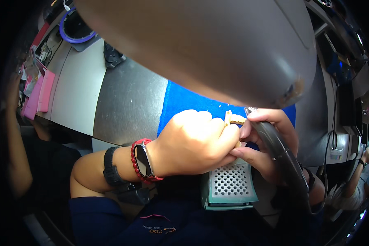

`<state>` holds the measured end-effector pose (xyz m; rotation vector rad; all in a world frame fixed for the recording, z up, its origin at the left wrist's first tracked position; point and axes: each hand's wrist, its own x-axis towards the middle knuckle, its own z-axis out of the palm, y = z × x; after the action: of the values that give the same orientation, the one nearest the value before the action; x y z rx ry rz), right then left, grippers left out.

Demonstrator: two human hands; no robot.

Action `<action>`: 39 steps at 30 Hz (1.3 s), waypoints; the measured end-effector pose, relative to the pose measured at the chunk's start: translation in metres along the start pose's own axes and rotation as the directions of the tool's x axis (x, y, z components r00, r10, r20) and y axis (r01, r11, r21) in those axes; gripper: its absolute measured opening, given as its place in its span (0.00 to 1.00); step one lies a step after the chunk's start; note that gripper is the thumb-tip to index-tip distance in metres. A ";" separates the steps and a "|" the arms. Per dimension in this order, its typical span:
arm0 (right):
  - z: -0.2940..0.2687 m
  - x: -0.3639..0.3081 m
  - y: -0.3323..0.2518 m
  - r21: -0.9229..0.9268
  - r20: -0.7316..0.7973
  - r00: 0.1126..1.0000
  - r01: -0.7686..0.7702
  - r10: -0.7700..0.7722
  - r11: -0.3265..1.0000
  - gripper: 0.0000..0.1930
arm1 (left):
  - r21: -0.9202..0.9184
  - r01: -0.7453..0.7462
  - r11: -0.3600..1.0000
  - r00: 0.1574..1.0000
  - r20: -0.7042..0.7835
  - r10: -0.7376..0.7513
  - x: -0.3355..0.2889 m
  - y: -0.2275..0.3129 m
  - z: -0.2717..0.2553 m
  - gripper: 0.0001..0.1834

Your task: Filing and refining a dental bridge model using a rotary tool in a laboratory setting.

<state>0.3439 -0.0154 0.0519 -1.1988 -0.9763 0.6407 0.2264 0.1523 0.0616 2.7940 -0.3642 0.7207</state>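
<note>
My left hand point(192, 141) is curled into a fist, with its thumb side toward my right hand. A small pale yellow piece point(237, 119) sticks out past its fingers; its exact kind I cannot make out. My right hand point(288, 133) is closed round a black handpiece point(279, 151) with a silvery tip, and a dark flexible shaft bends down from it. The fingertips of both hands meet around the piece. Beneath them lies a blue cloth point(178, 102). Just below the hands stands a teal box with a white perforated top point(232, 180).
A large grey rounded hood point(217, 49) hangs over the hands, hiding the far bench. On the metal bench top point(127, 98) sits a small black object point(112, 56). Pink trays point(39, 94) and a purple-ringed round device point(78, 26) stand left. Another person's arm point(358, 174) shows at right.
</note>
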 end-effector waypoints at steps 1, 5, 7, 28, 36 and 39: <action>-0.001 0.000 -0.002 0.000 -0.014 1.000 -0.002 0.002 1.000 0.28 | -0.003 -0.004 1.000 1.000 0.004 0.004 0.001 0.000 0.001 0.13; -0.004 0.000 -0.017 0.016 -0.050 0.989 -0.141 0.142 0.990 0.28 | -0.020 -0.015 1.000 1.000 -0.011 0.014 0.010 0.001 0.002 0.14; -0.006 0.004 -0.020 0.090 -0.013 0.959 -0.280 0.282 0.956 0.29 | -0.055 -0.006 0.998 1.000 -0.013 0.005 0.006 0.000 0.006 0.14; -0.003 0.005 -0.017 0.180 0.063 0.977 -0.214 0.206 0.960 0.25 | -0.055 0.002 0.998 0.995 -0.104 -0.007 0.000 -0.003 0.004 0.11; -0.012 0.004 -0.015 0.019 0.107 0.975 -0.196 0.193 0.980 0.29 | 0.025 0.023 0.999 0.996 -0.086 -0.021 0.002 0.001 0.005 0.15; -0.007 0.002 -0.011 0.086 0.064 0.979 -0.197 0.192 0.977 0.29 | 0.038 0.036 0.999 0.997 -0.064 -0.033 0.005 0.002 0.006 0.14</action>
<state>0.3502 -0.0197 0.0631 -1.2092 -0.8720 0.8697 0.2330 0.1482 0.0592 2.7987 -0.2926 0.8156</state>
